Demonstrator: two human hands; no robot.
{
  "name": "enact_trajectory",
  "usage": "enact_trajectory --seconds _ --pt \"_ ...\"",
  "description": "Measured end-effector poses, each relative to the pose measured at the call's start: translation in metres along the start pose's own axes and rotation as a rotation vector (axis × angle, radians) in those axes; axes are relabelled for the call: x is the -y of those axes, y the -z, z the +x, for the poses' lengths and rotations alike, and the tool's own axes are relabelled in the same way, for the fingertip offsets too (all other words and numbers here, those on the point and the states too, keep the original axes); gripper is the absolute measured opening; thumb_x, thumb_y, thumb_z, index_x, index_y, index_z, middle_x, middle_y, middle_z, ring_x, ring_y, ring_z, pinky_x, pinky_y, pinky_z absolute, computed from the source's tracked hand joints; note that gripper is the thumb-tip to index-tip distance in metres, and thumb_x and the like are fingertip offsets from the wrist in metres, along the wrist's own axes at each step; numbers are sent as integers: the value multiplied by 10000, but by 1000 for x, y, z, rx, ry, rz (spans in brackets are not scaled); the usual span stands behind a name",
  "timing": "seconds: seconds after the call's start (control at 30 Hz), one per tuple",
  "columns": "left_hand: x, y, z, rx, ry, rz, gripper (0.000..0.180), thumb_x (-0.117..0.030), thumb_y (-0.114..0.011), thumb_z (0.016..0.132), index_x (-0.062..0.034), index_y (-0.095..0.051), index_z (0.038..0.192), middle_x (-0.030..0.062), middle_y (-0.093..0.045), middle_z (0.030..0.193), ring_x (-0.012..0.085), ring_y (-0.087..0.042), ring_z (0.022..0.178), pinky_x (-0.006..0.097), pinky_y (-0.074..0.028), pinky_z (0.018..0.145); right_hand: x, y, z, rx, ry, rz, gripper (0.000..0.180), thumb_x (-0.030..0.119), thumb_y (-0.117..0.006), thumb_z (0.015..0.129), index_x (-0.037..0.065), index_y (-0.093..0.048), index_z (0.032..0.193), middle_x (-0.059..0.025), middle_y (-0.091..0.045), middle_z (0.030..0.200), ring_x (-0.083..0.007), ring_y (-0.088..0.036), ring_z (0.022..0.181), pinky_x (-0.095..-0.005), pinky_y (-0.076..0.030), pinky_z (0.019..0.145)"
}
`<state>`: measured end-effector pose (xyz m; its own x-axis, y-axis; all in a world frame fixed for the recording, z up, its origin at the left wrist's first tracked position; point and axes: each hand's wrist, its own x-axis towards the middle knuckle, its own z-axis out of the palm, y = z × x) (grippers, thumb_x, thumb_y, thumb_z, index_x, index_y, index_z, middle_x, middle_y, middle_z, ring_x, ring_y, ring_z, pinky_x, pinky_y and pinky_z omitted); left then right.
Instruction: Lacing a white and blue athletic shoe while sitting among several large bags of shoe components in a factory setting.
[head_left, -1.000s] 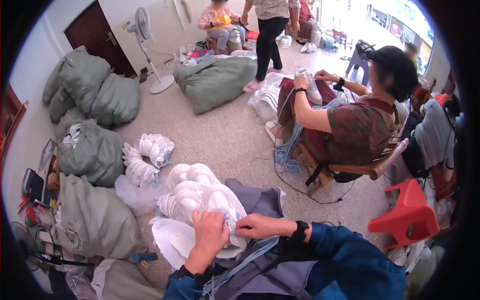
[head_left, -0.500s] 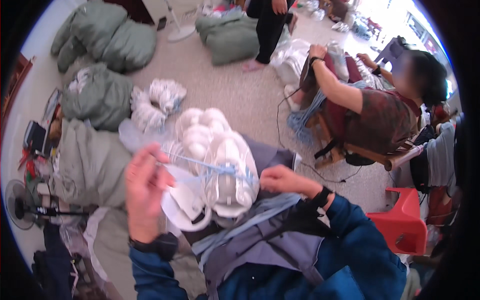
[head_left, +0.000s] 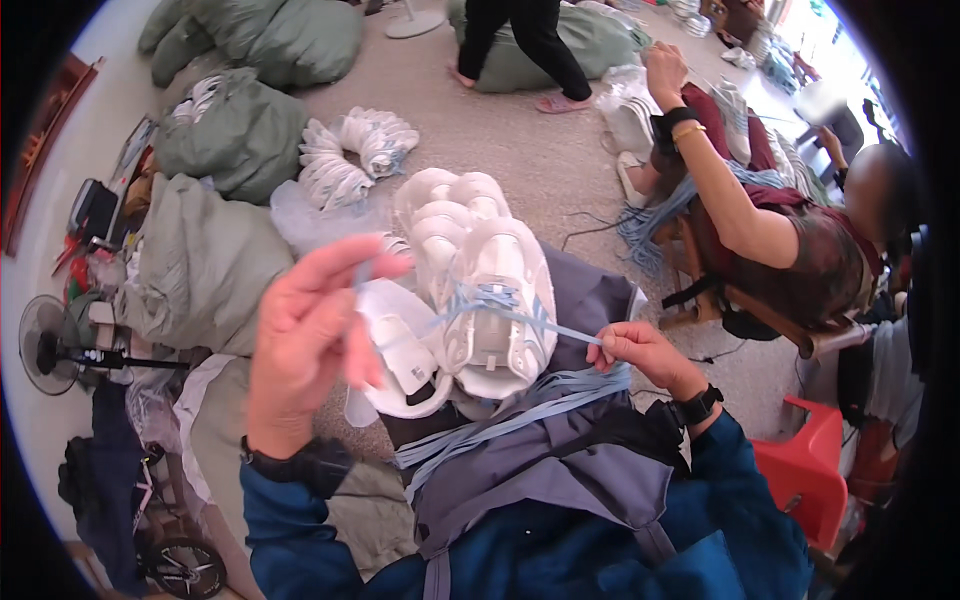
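A white sneaker (head_left: pixel 498 255) with pale blue lacing points away from me over my lap, its open heel end toward me. My right hand (head_left: pixel 645 352) pinches a light blue shoelace (head_left: pixel 550 325), drawn taut to the right of the shoe. On the other side my left hand (head_left: pixel 318 340) is raised and partly blurred, a bluish bit of lace showing between its fingers. Below it a white shoe part (head_left: pixel 402 350) with a loop lies against the sneaker. More white shoes (head_left: pixel 440 215) stand just beyond. A bundle of blue laces (head_left: pixel 500 420) rests across my grey apron (head_left: pixel 540 490).
Green sacks (head_left: pixel 215 265) line the left side, near a small fan (head_left: pixel 50 345). Bundled white shoe pieces (head_left: pixel 360 150) lie on the floor ahead. At right, a seated co-worker (head_left: pixel 760 225) handles shoes; a red stool (head_left: pixel 800 465) stands nearby. Another person's legs (head_left: pixel 530 45) show at the back.
My right hand has moved away to the right, stretching the lace out from the shoe. My left hand has lifted a little. The co-worker's near arm has risen, and the standing person's legs have shifted.
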<state>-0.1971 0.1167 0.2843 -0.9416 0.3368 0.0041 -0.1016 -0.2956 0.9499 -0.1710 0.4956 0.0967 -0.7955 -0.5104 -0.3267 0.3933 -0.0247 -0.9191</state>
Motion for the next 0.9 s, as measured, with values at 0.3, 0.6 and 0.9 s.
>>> enact_trajectory --seconds 0.3,0.6,0.9 --pt "-17 9 -3 -54 64 96 375 -28 -468 989 59 -519 1350 199 -687 1069 53 -460 397 195 -442 407 -2 16 -2 -106 11 153 294 239 -542 1010 -22 -673 976 -87 -699 954 -149 -659 856 -300 -526 813" --pt "2 107 -37 -295 -192 1533 205 -37 -568 915 -18 -699 1071 137 -683 804 259 -629 637 372 -486 622 -36 57 -43 -212 397 1023 409 271 -489 1039 118 -524 661 -166 -687 1179 -330 -574 1229 -488 -443 1020" --pt "17 199 -101 -421 21 1679 159 -117 -588 898 -18 -697 956 220 -673 902 422 -636 872 475 -501 761 -61 113 -86 -483 626 1050 335 327 -537 1031 145 -560 751 6 -592 767 -163 -585 794 -370 -476 853"
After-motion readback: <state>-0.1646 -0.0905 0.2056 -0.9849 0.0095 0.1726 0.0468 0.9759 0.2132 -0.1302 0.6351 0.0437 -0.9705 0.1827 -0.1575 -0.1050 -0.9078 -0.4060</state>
